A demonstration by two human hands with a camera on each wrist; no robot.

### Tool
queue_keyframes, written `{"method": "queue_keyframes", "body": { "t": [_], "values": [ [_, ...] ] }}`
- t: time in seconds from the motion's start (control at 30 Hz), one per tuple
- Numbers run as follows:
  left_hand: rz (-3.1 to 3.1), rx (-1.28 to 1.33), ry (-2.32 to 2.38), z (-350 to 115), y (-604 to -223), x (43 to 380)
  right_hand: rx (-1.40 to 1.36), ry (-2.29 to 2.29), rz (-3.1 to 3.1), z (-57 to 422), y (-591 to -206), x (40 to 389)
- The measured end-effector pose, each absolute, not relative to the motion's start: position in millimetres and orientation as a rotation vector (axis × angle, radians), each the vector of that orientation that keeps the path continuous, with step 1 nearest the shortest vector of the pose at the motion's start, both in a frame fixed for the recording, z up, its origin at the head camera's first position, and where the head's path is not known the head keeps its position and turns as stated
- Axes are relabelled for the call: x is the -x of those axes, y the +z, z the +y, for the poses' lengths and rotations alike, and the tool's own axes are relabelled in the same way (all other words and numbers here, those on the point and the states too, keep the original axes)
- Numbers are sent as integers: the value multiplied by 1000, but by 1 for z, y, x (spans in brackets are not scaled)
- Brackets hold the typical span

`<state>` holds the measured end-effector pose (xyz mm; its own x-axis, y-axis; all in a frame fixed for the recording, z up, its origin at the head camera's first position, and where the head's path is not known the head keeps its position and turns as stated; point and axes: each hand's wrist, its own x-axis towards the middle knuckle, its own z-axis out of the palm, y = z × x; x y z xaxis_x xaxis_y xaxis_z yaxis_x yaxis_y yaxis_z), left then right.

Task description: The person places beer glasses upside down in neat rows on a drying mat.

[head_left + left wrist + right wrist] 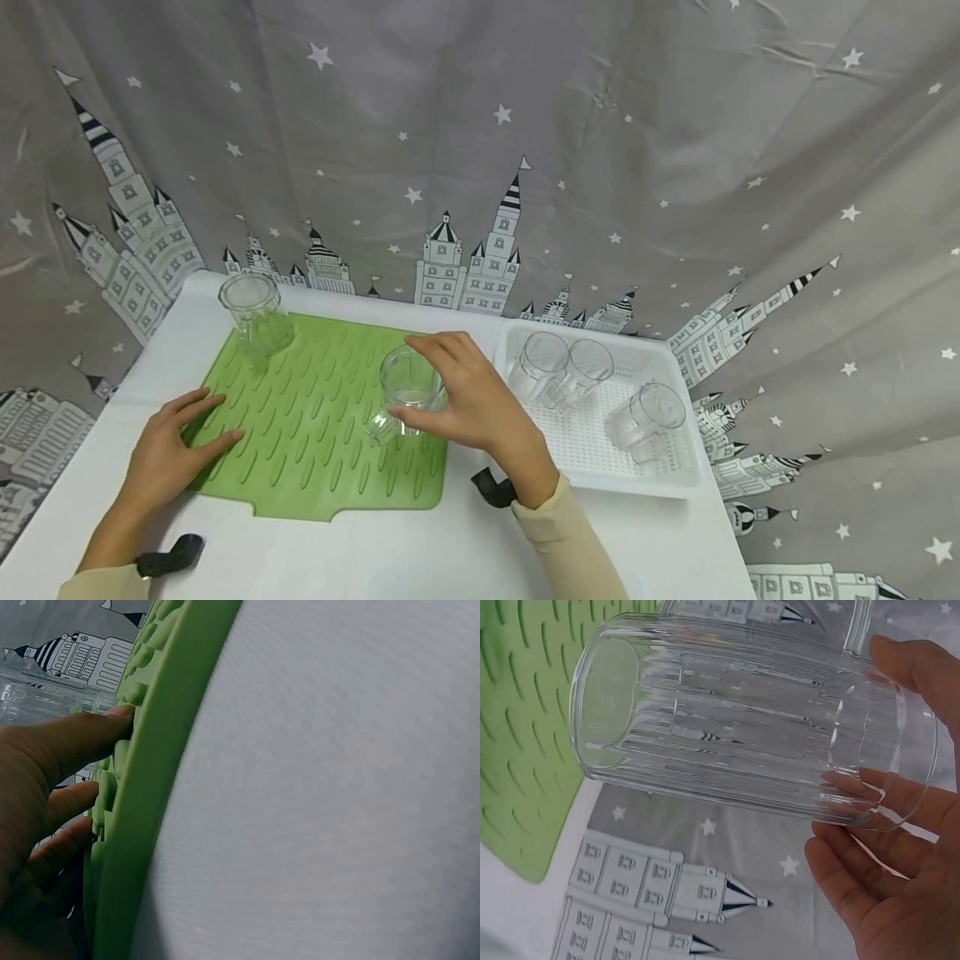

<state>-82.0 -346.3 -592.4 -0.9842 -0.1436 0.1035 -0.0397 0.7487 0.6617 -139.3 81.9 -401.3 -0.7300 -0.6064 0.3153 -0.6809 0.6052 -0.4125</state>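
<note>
My right hand [472, 400] grips a clear mug [411, 383] near its rim, over the right part of a green drying mat [300, 467]. In the right wrist view the thumb and fingers [911, 851] curl round the rim end of the ribbed mug [735, 712], whose base points toward the mat [525, 750]. The mug's handle faces left in the head view. My left hand [168, 450] rests at the mat's left edge, thumb and fingers spread apart. In the left wrist view its fingertips lie against the thick green mat [161, 735].
Another clear mug [258, 312] stands at the mat's back left corner. On the right, a white perforated tray [577, 467] contains three clear mugs: two side by side at the left, one mug [647, 421] farther right. A grey patterned curtain [450, 125] hangs behind the white table.
</note>
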Motion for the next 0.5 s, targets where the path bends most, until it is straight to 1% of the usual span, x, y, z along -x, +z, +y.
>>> {"method": "queue_keyframes", "body": {
  "t": [0.3,0.5],
  "values": [
    [-2781,-139,-1054,-352,-590,78,-1179,687,-2688,51,-403,138],
    [-2777,-128,-1054,-349,-589,79,-1203,652,-2732,40,-402,137]
  ]
}}
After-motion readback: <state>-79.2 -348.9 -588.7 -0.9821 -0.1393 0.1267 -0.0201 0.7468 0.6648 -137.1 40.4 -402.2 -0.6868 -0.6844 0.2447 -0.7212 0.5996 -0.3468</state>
